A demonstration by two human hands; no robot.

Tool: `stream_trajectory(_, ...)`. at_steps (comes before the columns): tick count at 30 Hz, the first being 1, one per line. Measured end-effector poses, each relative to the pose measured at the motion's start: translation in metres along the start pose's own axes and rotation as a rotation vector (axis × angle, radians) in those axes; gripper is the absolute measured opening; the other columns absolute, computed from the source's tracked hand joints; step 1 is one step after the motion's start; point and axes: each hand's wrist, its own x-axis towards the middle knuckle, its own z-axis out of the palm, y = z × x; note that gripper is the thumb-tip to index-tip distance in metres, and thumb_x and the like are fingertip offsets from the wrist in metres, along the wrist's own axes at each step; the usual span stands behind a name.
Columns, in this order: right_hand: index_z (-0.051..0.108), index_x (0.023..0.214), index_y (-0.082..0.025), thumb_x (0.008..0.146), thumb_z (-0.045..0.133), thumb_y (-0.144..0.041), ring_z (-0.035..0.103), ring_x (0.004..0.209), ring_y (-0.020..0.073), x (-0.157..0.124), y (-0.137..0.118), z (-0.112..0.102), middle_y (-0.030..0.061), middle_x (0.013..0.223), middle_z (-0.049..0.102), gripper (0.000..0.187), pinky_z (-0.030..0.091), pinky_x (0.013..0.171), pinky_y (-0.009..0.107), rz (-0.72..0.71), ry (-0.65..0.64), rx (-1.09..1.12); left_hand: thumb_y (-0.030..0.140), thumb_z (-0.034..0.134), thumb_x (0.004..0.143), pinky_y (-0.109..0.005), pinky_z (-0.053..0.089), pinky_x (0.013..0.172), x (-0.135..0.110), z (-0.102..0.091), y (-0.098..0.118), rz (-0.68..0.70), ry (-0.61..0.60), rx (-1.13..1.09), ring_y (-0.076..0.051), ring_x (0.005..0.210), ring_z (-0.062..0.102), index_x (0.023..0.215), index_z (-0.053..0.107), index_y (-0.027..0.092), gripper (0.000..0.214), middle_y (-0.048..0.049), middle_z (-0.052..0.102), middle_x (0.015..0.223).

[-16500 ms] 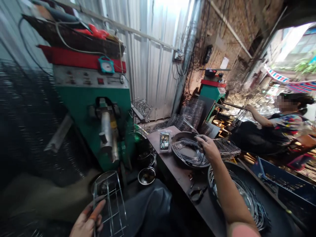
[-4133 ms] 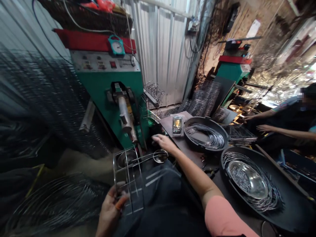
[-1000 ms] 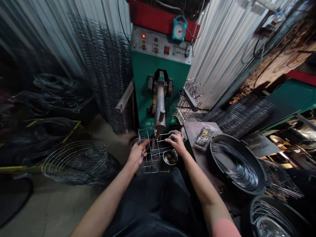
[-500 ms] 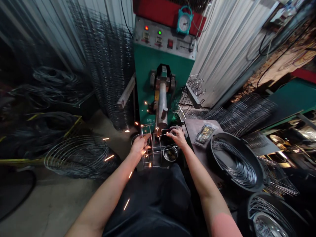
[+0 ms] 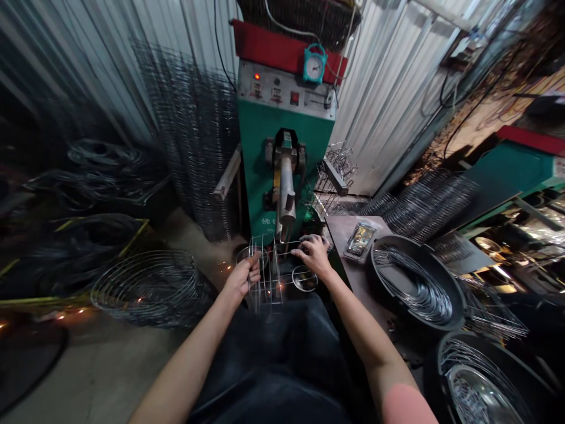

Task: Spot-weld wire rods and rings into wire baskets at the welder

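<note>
My left hand [image 5: 242,275] is closed round the left side of a small wire rack [image 5: 275,288] of crossed metal rods, in front of my apron. At the right, my right hand [image 5: 315,257] pinches a thin metal wire [image 5: 289,253] that runs left toward the rack; whether it is joined to the rack I cannot tell. Just above the rack stands the round metal electrode arm [image 5: 287,197] of a green spot welder [image 5: 260,135]. The tip is close to the wire, but contact is unclear. A round bowl [image 5: 304,279] sits below my right hand.
Wire rings [image 5: 145,282] are piled at the left, with tall stacked wire goods [image 5: 194,129] behind. On the right, a side table [image 5: 339,235] bears a packet [image 5: 359,240]. Black pans [image 5: 461,306] of wire pieces stand beside it. Two metal bars [image 5: 228,174] flank the welder.
The bright sparks around the rack have mostly died down to a few low glows. The welder's green light has gone out. My view has shifted, and both hands keep their hold.
</note>
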Motion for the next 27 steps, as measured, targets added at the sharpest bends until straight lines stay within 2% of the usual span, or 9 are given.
stream_trajectory(6, 0.061, 0.103, -0.02, 0.078, 0.059, -0.045, 0.056, 0.098, 0.0203, -0.024, 0.005, -0.052, 0.0084, 0.104, 0.063, 0.035, 0.039, 0.088, 0.036, -0.085, 0.002, 0.19, 0.021, 0.052, 0.084, -0.009, 0.017, 0.026, -0.051, -0.032, 0.009, -0.099, -0.06, -0.072, 0.0, 0.03, 0.021, 0.072, 0.05, 0.013, 0.014, 0.0096, 0.027, 0.048)
stream_trajectory(9, 0.064, 0.093, -0.019, 0.077, 0.06, -0.045, 0.061, 0.083, 0.0182, -0.038, 0.017, -0.079, 0.0055, 0.089, 0.067, 0.031, 0.046, 0.076, 0.03, -0.044, -0.082, 0.335, 0.02, 0.043, 0.088, -0.009, 0.018, 0.025, -0.076, -0.054, 0.015, -0.067, -0.1, -0.113, 0.0, 0.029, 0.022, 0.082, 0.055, 0.012, 0.015, 0.0085, 0.031, 0.048)
stream_trajectory(12, 0.066, 0.08, -0.017, 0.074, 0.062, -0.045, 0.061, 0.07, 0.0152, -0.048, 0.007, -0.09, 0.0021, 0.073, 0.066, 0.028, 0.046, 0.066, 0.026, -0.034, -0.149, 0.443, 0.02, 0.05, 0.084, -0.015, 0.038, 0.035, -0.086, -0.075, 0.021, -0.037, -0.076, -0.032, -0.005, 0.036, 0.042, 0.091, 0.057, 0.012, 0.013, 0.0025, 0.05, 0.056)
stream_trajectory(15, 0.065, 0.076, -0.016, 0.073, 0.065, -0.043, 0.059, 0.066, 0.0131, -0.048, -0.025, -0.084, 0.0018, 0.071, 0.065, 0.027, 0.044, 0.063, 0.023, -0.068, -0.069, 0.446, 0.023, 0.061, 0.076, -0.028, 0.051, 0.062, -0.088, -0.083, 0.028, 0.078, 0.135, 0.311, -0.015, 0.067, 0.062, 0.107, 0.055, 0.013, 0.034, -0.0072, 0.064, 0.082)
stream_trajectory(17, 0.065, 0.075, -0.015, 0.072, 0.067, -0.039, 0.059, 0.066, 0.0119, -0.043, -0.048, -0.075, 0.002, 0.071, 0.065, 0.024, 0.043, 0.062, 0.021, -0.109, -0.043, 0.388, 0.033, 0.063, 0.074, -0.032, 0.049, 0.078, -0.092, -0.075, 0.032, 0.331, 0.274, 0.619, -0.019, 0.089, 0.062, 0.119, 0.049, 0.017, 0.05, -0.0081, 0.064, 0.096)
stream_trajectory(19, 0.065, 0.076, -0.015, 0.071, 0.069, -0.035, 0.059, 0.067, 0.0112, -0.037, -0.068, -0.066, 0.0023, 0.073, 0.065, 0.021, 0.041, 0.062, 0.019, -0.15, -0.074, 0.296, 0.045, 0.061, 0.073, -0.037, 0.042, 0.09, -0.101, -0.054, 0.035, 0.639, 0.265, 0.927, -0.022, 0.103, 0.056, 0.129, 0.041, 0.022, 0.064, -0.008, 0.061, 0.11)
stream_trajectory(23, 0.065, 0.078, -0.016, 0.069, 0.072, -0.034, 0.06, 0.072, 0.0127, -0.029, -0.092, -0.066, 0.0025, 0.076, 0.066, 0.021, 0.038, 0.061, 0.018, -0.148, -0.14, 0.09, 0.053, 0.057, 0.073, -0.04, 0.04, 0.093, -0.121, 0.003, 0.035, 1.069, -0.076, 1.355, -0.024, 0.103, 0.056, 0.128, 0.046, 0.026, 0.062, -0.0063, 0.06, 0.112)
stream_trajectory(25, 0.066, 0.079, -0.015, 0.069, 0.071, -0.034, 0.06, 0.072, 0.0132, -0.028, -0.096, -0.077, 0.0026, 0.076, 0.066, 0.022, 0.037, 0.06, 0.019, -0.132, -0.143, 0.068, 0.051, 0.051, 0.078, -0.035, 0.045, 0.085, -0.125, 0.026, 0.038, 1.135, -0.23, 1.386, -0.021, 0.09, 0.06, 0.119, 0.055, 0.025, 0.049, -0.0044, 0.063, 0.099)
stream_trajectory(27, 0.066, 0.082, -0.015, 0.071, 0.07, -0.033, 0.061, 0.072, 0.0127, -0.028, -0.093, -0.093, 0.0027, 0.077, 0.067, 0.022, 0.039, 0.061, 0.018, -0.14, -0.126, 0.128, 0.049, 0.048, 0.08, -0.031, 0.047, 0.078, -0.124, 0.041, 0.045, 1.121, -0.291, 1.33, -0.018, 0.082, 0.061, 0.112, 0.06, 0.023, 0.043, -0.0032, 0.064, 0.09)
